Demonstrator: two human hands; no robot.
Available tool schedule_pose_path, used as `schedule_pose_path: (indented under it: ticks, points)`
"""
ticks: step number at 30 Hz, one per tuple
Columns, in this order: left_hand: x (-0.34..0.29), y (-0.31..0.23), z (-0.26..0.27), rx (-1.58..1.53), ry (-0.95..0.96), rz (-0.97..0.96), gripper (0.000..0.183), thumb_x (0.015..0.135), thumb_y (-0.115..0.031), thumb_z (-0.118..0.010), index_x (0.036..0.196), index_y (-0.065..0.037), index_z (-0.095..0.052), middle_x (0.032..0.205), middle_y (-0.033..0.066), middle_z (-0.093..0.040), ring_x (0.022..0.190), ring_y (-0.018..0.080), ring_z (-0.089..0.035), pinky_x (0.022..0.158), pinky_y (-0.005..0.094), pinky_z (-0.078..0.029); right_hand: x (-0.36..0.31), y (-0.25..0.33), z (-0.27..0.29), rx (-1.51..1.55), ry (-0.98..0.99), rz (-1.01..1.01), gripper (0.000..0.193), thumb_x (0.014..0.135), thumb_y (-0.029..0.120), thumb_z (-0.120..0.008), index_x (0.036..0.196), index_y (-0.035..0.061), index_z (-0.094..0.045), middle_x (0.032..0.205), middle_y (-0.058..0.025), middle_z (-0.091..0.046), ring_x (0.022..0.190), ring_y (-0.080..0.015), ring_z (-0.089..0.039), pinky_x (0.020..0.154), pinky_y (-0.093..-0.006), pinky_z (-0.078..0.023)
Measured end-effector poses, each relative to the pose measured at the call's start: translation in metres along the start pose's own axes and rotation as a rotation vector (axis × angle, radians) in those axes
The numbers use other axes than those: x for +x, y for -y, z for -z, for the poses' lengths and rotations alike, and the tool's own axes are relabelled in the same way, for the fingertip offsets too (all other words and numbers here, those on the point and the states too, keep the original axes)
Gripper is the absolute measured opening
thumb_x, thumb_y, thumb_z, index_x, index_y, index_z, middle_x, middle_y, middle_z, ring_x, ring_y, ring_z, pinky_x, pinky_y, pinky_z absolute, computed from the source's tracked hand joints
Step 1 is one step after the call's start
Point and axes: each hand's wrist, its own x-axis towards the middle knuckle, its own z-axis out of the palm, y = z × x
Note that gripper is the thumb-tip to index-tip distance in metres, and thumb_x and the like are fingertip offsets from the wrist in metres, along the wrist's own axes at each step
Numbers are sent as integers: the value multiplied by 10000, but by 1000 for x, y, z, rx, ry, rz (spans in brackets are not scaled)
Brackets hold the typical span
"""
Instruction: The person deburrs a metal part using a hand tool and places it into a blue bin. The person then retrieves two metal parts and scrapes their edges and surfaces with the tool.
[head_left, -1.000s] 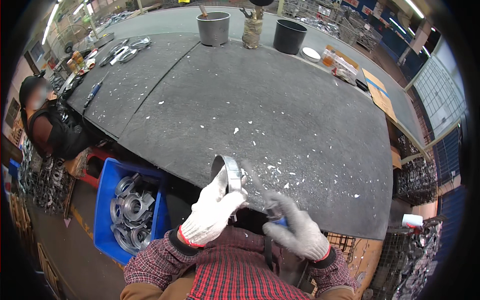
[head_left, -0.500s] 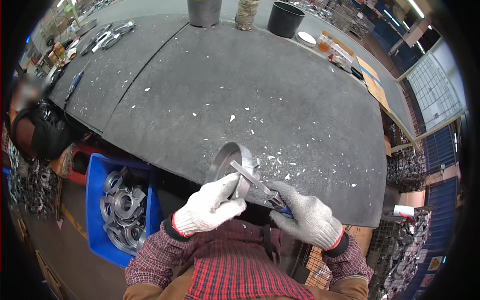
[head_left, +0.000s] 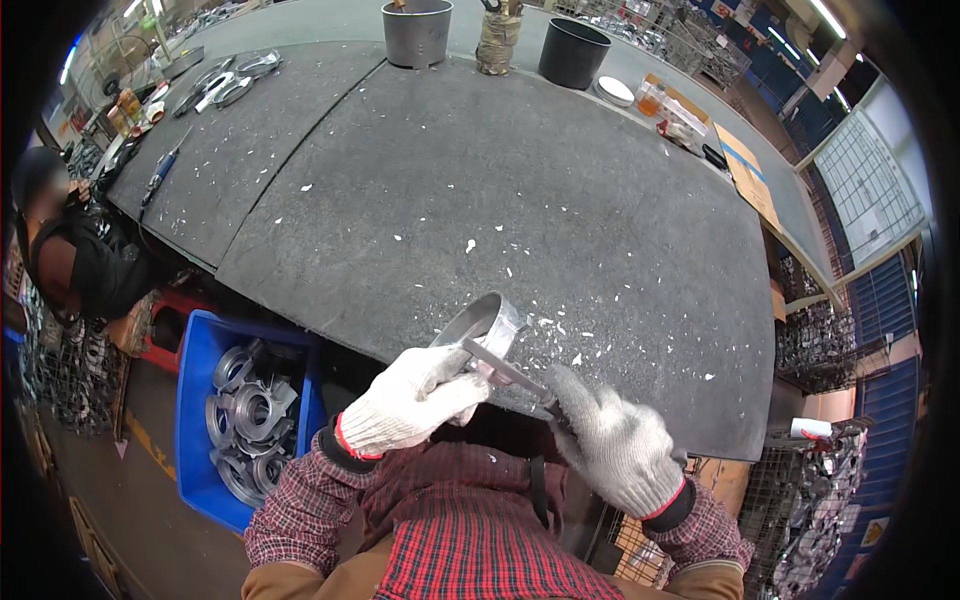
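Head view, left fingers [head_left: 463, 393] grasping metal ring [head_left: 507, 327], right fingers [head_left: 574, 396] clenched round flat-bladed tool [head_left: 512, 374], blade across ring.

From where I stand, the ring [head_left: 509, 328] looks smooth, bright metal, the tabletop [head_left: 600, 230] matt, the gloves [head_left: 402, 408] rough knitted cloth, the bin [head_left: 195, 400] smooth plastic

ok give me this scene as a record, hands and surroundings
left hand: pale knit glove, holding silver ring-shaped metal part
right hand: pale knit glove, holding flat metal file-like tool
overlap: tool crosses part; contact unclear
worktop: dark grey table, scattered pale flakes
left side: blue plastic bin holding silver metal pieces
far edge: grey metal bucket, black bucket
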Motion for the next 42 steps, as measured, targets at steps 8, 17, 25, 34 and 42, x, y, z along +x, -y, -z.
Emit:
schedule_pose_path:
  ticks: [8,17,25,34,42]
  points:
    - [-3,15,6,509,11,-343,526,1036,-207,-740,1515,-31,-611,1155,167,-770,1011,300,-744,927,388,-576,11,-31,-3,675,363,131,710,956,299,-803,1580,156,-495,1129,-181,-796,907,-365,-814,775,-441,-676]
    - [-20,19,-29,958,-382,-465,599,1007,-227,-766,1551,-59,-577,1339,201,-708,1123,361,-718,965,447,-587,0,-20,-20,462,135,185,726,941,252,-797,1588,158,-480,1135,-165,-786,948,-366,-806,760,-446,-677]
    - [-13,-3,-25,215,-83,14,620,979,-129,-754,1541,19,-537,1163,66,-690,1084,133,-648,1025,319,-535,5,-7,-18,310,99,43,672,921,182,-817,1541,158,-556,1083,-153,-775,898,-341,-803,762,-440,-671]
    - [-1,-4,-13,-210,-16,108,545,1009,-95,-746,1496,30,-536,1172,90,-693,1070,171,-699,992,355,-592,4,-10,-20,-57,-111,20,669,913,192,-799,1543,171,-572,863,-114,-699,689,-294,-761,574,-424,-619]
    - [0,-4,-7,-191,-2,76,499,1018,-108,-753,1454,31,-555,1151,100,-710,1069,177,-708,970,348,-595,5,-13,-18,-83,-65,70,651,916,183,-764,1538,190,-572,825,-110,-666,610,-286,-732,510,-432,-588]
